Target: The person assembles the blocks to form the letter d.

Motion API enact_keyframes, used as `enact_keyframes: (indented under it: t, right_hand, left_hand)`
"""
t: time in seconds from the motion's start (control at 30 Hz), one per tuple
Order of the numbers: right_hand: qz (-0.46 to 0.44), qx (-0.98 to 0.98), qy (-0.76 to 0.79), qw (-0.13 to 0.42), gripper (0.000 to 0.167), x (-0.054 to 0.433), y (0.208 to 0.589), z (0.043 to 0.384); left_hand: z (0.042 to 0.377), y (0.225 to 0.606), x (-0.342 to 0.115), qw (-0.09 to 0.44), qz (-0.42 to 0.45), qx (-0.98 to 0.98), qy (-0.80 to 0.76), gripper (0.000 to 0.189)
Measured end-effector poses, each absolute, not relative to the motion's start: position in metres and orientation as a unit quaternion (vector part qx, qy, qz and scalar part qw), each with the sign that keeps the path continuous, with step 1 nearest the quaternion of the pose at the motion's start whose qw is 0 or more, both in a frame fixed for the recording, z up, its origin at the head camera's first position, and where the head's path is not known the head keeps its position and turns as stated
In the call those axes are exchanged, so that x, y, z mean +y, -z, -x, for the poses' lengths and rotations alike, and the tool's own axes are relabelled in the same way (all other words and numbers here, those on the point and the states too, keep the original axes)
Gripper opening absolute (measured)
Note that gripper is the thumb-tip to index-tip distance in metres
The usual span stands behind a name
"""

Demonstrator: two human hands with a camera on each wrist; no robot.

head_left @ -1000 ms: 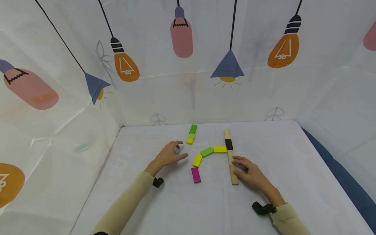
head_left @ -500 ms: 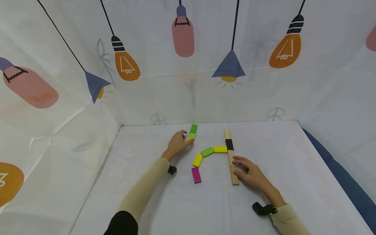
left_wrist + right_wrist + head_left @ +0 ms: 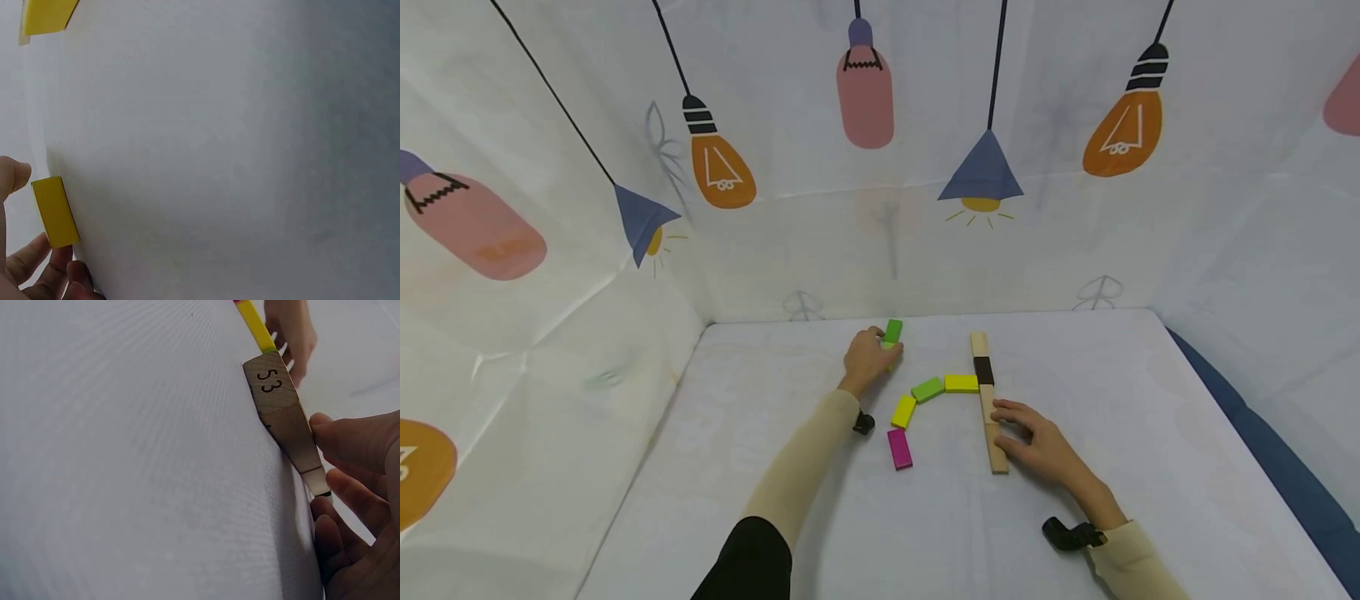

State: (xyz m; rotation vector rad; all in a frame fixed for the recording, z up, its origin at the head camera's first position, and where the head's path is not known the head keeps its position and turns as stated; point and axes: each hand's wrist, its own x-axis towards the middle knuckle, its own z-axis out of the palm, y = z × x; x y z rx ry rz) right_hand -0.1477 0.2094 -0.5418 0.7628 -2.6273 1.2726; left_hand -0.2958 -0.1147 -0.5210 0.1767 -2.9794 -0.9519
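Your left hand (image 3: 867,360) has just come in over the short far-left row, so the yellow block (image 3: 56,212) at the row's near end now sits between your thumb and fingers. Its fingers meet one end of that block; you cannot tell from here whether the thumb presses too, so a true pinch is unsure. That seems to put the block under your control. The green block (image 3: 893,329) shows beyond your hand, at the row's far end.

Your right hand (image 3: 1037,446) rests along the right side of the wooden row (image 3: 996,450), fingers loosely spread and touching it without wrapping round it, apparently steadying it. The curve of blocks (image 3: 928,389) runs from the dark block's (image 3: 983,370) near end leftward and down to the magenta block (image 3: 900,449), nearest you on the desk (image 3: 760,358).

Against one second ago, when your left hand hung apart from the short row, only that hand has clearly moved; the right hand, wooden row and curve look unchanged.
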Motion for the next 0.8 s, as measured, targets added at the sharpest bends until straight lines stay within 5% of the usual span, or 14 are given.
enact_keyframes:
  t: [0.47, 0.8]
  right_hand:
    - [-0.245, -0.870, -0.424, 0.055, 0.038, 0.210, 0.546, 0.149]
    - [-0.244, -0.870, -0.424, 0.060, 0.038, 0.211, 0.547, 0.148]
  left_hand:
    - [0.300, 0.525, -0.101, 0.018, -0.152, -0.930, 0.334, 0.046]
    - [0.292, 0.522, -0.111, 0.040, -0.132, -0.913, 0.384, 0.041]
